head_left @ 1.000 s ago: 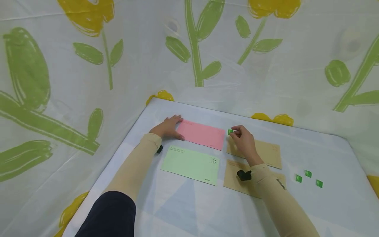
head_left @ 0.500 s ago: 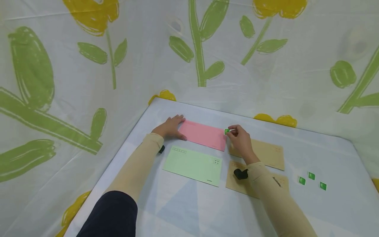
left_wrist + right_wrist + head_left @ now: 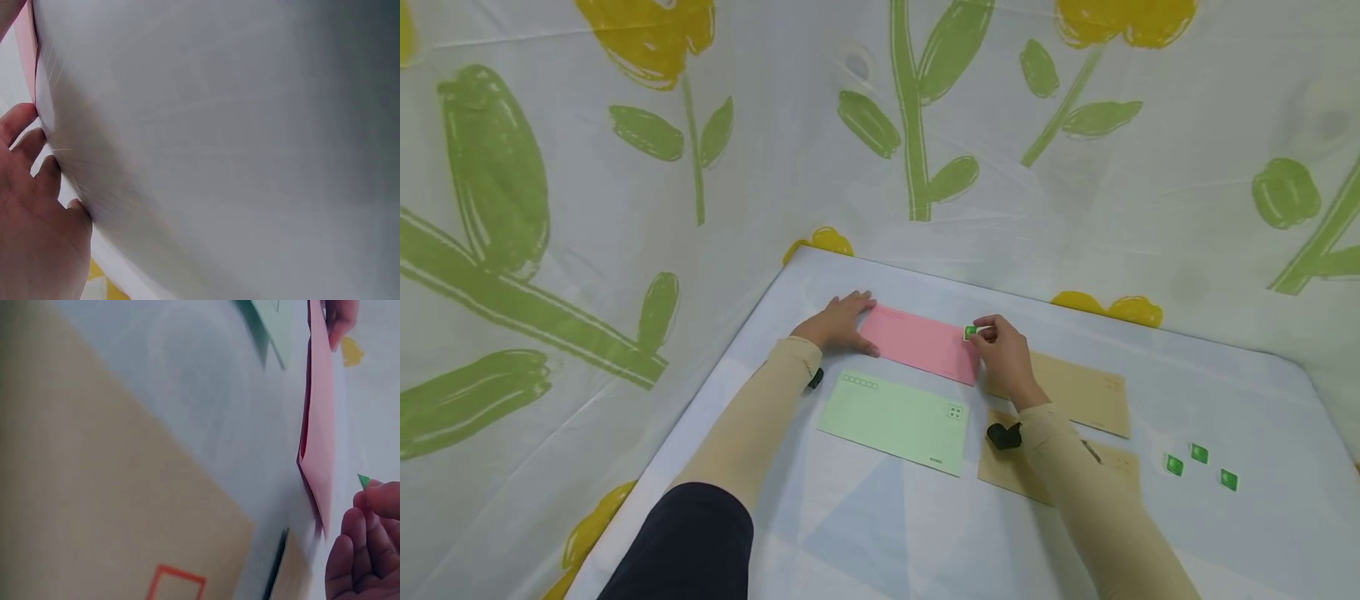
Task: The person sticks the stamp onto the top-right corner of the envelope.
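Observation:
A pink envelope [image 3: 917, 342] lies at the back of the table. Spread fingers of my left hand [image 3: 840, 323] rest at its left end, thumb at the near left corner. Between thumb and fingertips, my right hand [image 3: 1006, 354] pinches a small green stamp [image 3: 970, 332] over the pink envelope's far right corner. In the right wrist view only a green tip of that stamp [image 3: 364, 481] shows past the thumb. Whether the stamp touches the paper I cannot tell. Just in front lies a light green envelope [image 3: 891, 421] with a printed stamp box at its right end.
Two brown envelopes lie to the right, a far one [image 3: 1078, 392] and a near one [image 3: 1015, 475], both partly hidden by my right arm. Three loose green stamps [image 3: 1199, 453] lie farther right on the pale table [image 3: 1247, 400]. A flower-print curtain [image 3: 790, 125] hangs behind.
My right hand has carried the green stamp leftward, from beside the pink envelope to over its far right corner. The left hand stays at the envelope's left end. The head view has shifted slightly.

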A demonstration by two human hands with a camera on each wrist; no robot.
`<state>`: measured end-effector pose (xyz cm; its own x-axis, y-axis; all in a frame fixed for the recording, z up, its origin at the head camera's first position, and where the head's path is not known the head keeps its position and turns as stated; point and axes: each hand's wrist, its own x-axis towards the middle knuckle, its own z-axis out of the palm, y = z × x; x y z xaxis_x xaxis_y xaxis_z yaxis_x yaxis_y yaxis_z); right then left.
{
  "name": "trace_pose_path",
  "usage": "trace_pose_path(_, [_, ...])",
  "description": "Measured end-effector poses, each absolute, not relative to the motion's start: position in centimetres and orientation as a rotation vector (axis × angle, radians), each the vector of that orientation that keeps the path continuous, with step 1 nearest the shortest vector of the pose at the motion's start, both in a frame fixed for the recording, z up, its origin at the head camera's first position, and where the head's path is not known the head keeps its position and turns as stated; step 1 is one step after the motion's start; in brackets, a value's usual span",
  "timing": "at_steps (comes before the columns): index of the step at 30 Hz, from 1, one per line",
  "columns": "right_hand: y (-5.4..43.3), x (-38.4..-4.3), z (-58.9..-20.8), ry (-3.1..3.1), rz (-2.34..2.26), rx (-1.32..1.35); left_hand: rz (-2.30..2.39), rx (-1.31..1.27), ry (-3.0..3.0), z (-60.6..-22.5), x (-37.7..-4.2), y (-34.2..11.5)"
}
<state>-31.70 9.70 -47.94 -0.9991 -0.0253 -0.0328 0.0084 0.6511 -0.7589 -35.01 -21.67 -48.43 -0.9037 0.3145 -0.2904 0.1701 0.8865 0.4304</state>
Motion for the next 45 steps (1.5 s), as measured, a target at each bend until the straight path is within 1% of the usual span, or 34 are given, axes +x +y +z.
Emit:
trace_pose_path(10, [8.8,-32.6,-48.4,2.770,-1.242,0.069,0.577,0.374,2.695,-48.5,-35.0,-21.6])
trace_pose_path(18, [8.4,-32.7,-48.8,2.768,-1.182,0.093,0.599,0.347,2.690,-48.7,-35.0,-21.3])
trace_pose_path(34, [7.5,-32.6,-48.9,2.854,-1.076,0.057,0.573,0.367,2.703,-48.4,-35.0,-21.6])
trace_pose_path(45, [7.1,-32.7,-48.9,2.873,-1.056,0.079,0.578,0.373,2.713,-48.3,-34.9,-21.7])
